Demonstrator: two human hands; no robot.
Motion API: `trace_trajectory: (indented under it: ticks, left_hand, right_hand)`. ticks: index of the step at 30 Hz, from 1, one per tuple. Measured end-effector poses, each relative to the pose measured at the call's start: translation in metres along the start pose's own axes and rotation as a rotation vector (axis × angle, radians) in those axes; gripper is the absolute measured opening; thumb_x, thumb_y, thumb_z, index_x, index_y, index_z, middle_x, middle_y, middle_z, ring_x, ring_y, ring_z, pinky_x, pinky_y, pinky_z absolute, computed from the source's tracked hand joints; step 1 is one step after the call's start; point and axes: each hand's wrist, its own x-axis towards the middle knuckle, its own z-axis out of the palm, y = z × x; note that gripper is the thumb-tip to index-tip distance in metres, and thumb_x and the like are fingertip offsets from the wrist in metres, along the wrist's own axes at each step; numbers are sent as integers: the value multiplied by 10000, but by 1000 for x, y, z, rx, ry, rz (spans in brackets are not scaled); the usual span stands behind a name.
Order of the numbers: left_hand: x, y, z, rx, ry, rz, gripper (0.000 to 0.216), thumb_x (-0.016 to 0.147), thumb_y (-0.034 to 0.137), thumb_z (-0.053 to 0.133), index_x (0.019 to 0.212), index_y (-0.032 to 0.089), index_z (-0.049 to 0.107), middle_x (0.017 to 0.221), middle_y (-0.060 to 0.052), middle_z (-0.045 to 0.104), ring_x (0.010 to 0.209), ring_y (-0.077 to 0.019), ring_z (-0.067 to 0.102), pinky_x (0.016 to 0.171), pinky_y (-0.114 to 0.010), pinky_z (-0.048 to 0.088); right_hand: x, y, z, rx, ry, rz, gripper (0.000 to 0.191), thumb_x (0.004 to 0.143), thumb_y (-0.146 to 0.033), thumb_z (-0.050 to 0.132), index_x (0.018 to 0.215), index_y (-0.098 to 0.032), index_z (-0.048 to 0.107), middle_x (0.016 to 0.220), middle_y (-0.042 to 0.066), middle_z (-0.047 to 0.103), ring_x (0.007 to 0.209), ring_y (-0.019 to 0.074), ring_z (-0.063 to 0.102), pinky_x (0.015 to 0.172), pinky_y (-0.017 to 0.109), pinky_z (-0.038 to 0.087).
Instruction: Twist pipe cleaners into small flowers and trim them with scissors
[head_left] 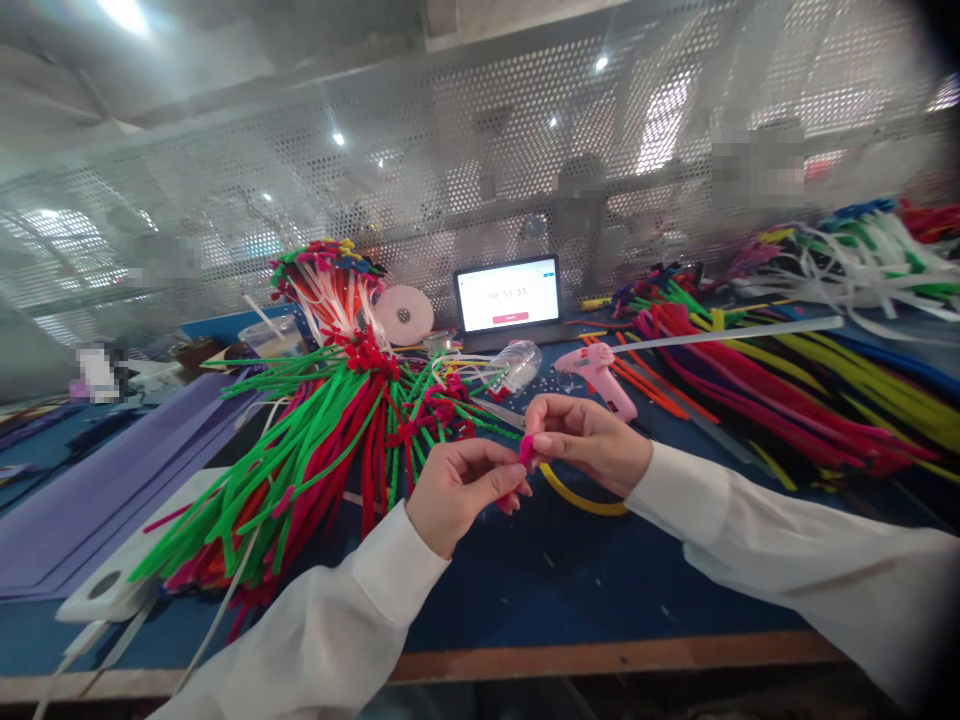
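Above the blue table, my left hand (474,487) and my right hand (589,440) meet in front of me. Both are closed, pinching a short magenta pipe cleaner piece (527,450) between thumbs and fingers. Part of that piece is hidden by the fingers, and a bit of pink shows below the left fingers. Behind my right hand curves a yellow strip (577,495). A pink glue gun (600,378) with a long white glue stick lies just beyond the right hand. Scissors (499,412) lie partly hidden behind the hands.
Left of my hands lies a big bundle of green and red pipe cleaners (300,440). More coloured pipe cleaners (780,390) spread to the right. A tablet (508,295) showing a timer stands at the back, near a clear plastic bottle (519,365). A white power strip (112,590) lies front left.
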Motion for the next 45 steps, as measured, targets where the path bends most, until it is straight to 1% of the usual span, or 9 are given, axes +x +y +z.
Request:
trace_trajectory:
  ticks: [4,7,21,25,29,32,34,41,45]
  left_hand:
    - [0,0,0,40,8,3,144,665,243,614,731,115,605,578,-17,604,468,-68,512,472,-188,420]
    - [-1,1,-1,191,13,47,179,666,259,610,770,113,620,634,-36,618,514,-87,529,510,-205,444]
    - [1,5,-7,706,-6,381,120,709,225,566,728,127,632,632,-28,598,572,-103,556,564,-207,459]
    - [3,6,-11,929,-27,640,94,735,162,528,747,145,620,701,-26,620,657,-101,565,625,-204,456]
    - [7,3,-23,1232,-27,1053,102,725,125,524,795,131,598,744,-49,631,713,-135,566,660,-249,472]
    - [8,5,-31,1404,-85,1337,146,706,100,531,841,102,586,780,-68,644,748,-159,574,702,-278,483]
    - [7,9,-34,1485,-113,1419,159,705,97,528,854,96,585,788,-66,651,756,-161,581,727,-281,485]
    - [7,17,-38,1548,-155,1413,147,707,110,540,841,119,599,815,-61,660,766,-149,594,733,-266,488]
    - [13,14,-44,1356,-63,1219,144,710,119,549,834,150,613,823,-56,660,772,-143,594,705,-250,488]
  right_hand:
    - [-1,-4,1,-204,-2,-10,180,643,-197,651,735,-110,523,631,-6,568,586,73,540,561,196,431]
    - [-2,-6,1,-326,-7,-22,137,668,-199,624,710,-110,529,604,-8,566,564,73,540,542,191,431]
    - [-5,-6,3,-505,-42,-86,143,702,-240,589,739,-120,520,605,-3,545,547,76,510,540,192,408]
    - [-5,-4,7,-349,-31,-25,137,744,-245,541,725,-115,501,566,-8,536,519,69,511,522,186,399]
    - [-5,2,11,-146,-27,102,172,725,-265,566,680,-119,485,532,-30,504,481,52,491,490,172,382]
    - [-5,5,12,-132,-101,152,181,716,-274,576,680,-118,490,542,-28,512,483,53,499,478,166,372]
    - [-6,4,12,-206,-155,145,170,718,-267,574,696,-118,496,551,-20,536,498,57,510,488,164,371]
    - [-9,-3,14,-438,-208,70,144,734,-263,547,722,-128,495,575,-16,545,532,71,532,526,177,394]
    - [-8,-4,12,-555,-226,-54,141,757,-268,513,721,-132,506,611,-3,547,573,82,536,572,200,419]
